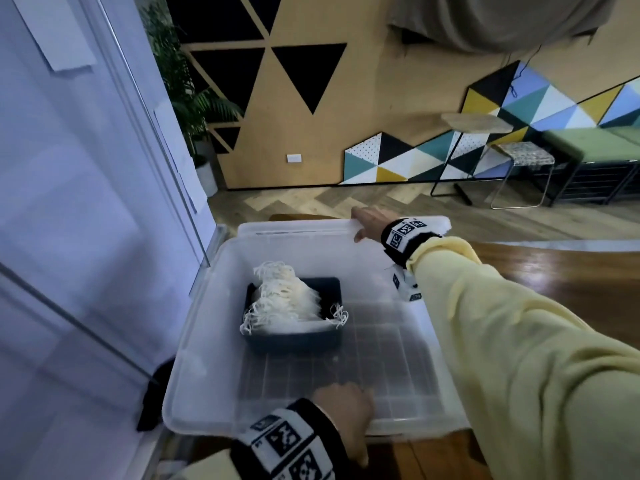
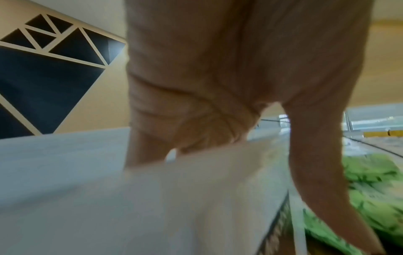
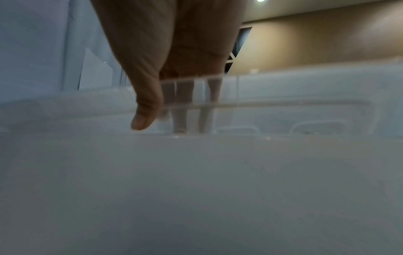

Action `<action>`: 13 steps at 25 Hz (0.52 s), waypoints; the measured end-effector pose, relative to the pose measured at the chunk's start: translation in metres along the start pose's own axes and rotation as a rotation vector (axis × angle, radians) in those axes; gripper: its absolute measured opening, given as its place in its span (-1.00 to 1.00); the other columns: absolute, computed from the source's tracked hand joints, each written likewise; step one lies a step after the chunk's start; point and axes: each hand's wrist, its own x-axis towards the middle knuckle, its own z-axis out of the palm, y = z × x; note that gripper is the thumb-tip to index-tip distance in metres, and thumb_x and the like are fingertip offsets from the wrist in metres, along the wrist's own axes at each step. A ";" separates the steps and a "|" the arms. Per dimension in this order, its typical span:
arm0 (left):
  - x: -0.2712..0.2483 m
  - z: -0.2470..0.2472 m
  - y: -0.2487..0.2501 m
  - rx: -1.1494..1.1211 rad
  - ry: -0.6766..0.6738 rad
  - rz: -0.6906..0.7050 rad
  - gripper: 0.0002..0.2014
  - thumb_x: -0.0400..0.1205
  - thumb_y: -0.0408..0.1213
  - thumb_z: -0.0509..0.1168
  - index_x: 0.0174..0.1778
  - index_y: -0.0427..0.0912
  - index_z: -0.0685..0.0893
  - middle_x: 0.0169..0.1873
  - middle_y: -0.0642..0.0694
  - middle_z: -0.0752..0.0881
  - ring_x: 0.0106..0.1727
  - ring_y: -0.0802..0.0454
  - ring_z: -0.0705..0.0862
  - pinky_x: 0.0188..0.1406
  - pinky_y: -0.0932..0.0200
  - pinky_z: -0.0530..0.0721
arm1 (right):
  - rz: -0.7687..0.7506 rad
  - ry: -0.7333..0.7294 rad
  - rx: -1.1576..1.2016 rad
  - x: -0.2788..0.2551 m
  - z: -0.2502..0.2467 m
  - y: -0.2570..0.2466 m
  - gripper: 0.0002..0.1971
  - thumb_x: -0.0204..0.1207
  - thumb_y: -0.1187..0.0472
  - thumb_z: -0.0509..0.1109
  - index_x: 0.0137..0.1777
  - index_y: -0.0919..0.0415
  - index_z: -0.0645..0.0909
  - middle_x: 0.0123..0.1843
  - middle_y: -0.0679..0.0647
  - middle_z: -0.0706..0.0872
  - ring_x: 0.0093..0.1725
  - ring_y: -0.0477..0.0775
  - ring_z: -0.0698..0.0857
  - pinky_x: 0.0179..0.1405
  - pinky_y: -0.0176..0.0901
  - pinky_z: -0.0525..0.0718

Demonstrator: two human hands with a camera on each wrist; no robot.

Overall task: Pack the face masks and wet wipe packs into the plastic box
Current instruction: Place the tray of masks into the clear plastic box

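My left hand grips the near rim of the clear, frosted plastic box: the fingers curl over the edge into the box and the thumb runs down its outer wall. My right hand reaches across to the far rim; in the right wrist view its fingers hook down behind the translucent wall while the thumb lies on the near side, so it clasps that edge. The box sits on the brown wooden tabletop, beside a pale glass partition on my left. Inside it, toward the back left, stands a small dark blue rectangular tray holding a stack of white face masks, their ear loops spilling over the tray's sides. A flat clear lid lies just behind the box, under my right hand.
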 end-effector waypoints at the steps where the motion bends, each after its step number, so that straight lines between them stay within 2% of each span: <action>1: 0.000 0.005 0.001 0.004 -0.008 -0.018 -0.41 0.60 -0.25 0.35 0.48 -0.32 0.26 0.38 -0.36 0.43 0.38 -0.37 0.47 0.24 -0.19 0.51 | 0.006 0.047 -0.027 -0.001 -0.002 0.000 -0.56 0.52 0.24 0.40 0.33 0.38 0.39 0.28 0.30 0.61 0.22 0.29 0.61 0.06 0.01 0.50; 4: 0.002 0.018 0.004 -0.054 -0.001 -0.088 -0.53 0.68 -0.40 0.17 0.51 -0.30 0.24 0.40 -0.38 0.41 0.42 -0.37 0.42 0.34 -0.17 0.42 | -0.014 0.217 -0.138 -0.006 -0.020 -0.003 -0.70 0.57 0.40 0.25 0.28 0.33 0.41 0.18 0.24 0.70 0.11 0.28 0.69 -0.08 0.04 0.58; 6: -0.003 0.021 0.004 -0.051 0.063 -0.097 -0.61 0.72 -0.44 0.04 0.49 -0.29 0.30 0.38 -0.39 0.44 0.42 -0.36 0.43 0.35 -0.16 0.40 | -0.047 0.292 -0.220 -0.017 -0.036 -0.008 -0.70 0.55 0.45 0.17 0.26 0.32 0.41 0.16 0.20 0.70 0.08 0.27 0.69 -0.19 -0.04 0.50; 9: -0.014 0.031 0.006 -0.021 0.138 -0.079 -0.65 0.71 -0.39 0.06 0.43 -0.22 0.40 0.34 -0.36 0.49 0.38 -0.35 0.47 0.33 -0.16 0.43 | -0.083 0.374 -0.244 -0.049 -0.057 -0.016 -0.71 0.57 0.46 0.13 0.27 0.32 0.42 0.14 0.21 0.69 0.04 0.27 0.69 -0.22 -0.06 0.43; 11: -0.027 0.045 0.012 -0.013 0.180 -0.077 -0.63 0.68 -0.38 0.10 0.43 -0.16 0.43 0.34 -0.35 0.50 0.39 -0.34 0.48 0.35 -0.17 0.42 | -0.125 0.520 -0.244 -0.081 -0.076 -0.020 -0.72 0.54 0.50 0.17 0.22 0.34 0.47 0.04 0.25 0.70 -0.02 0.28 0.70 -0.20 -0.02 0.48; 13: -0.041 0.065 0.020 -0.028 0.167 -0.095 -0.60 0.68 -0.38 0.10 0.46 -0.12 0.41 0.36 -0.35 0.49 0.41 -0.33 0.48 0.38 -0.16 0.42 | -0.170 0.665 -0.247 -0.118 -0.097 -0.020 -0.76 0.49 0.51 0.26 0.14 0.35 0.52 -0.04 0.27 0.72 -0.07 0.32 0.72 -0.27 -0.02 0.45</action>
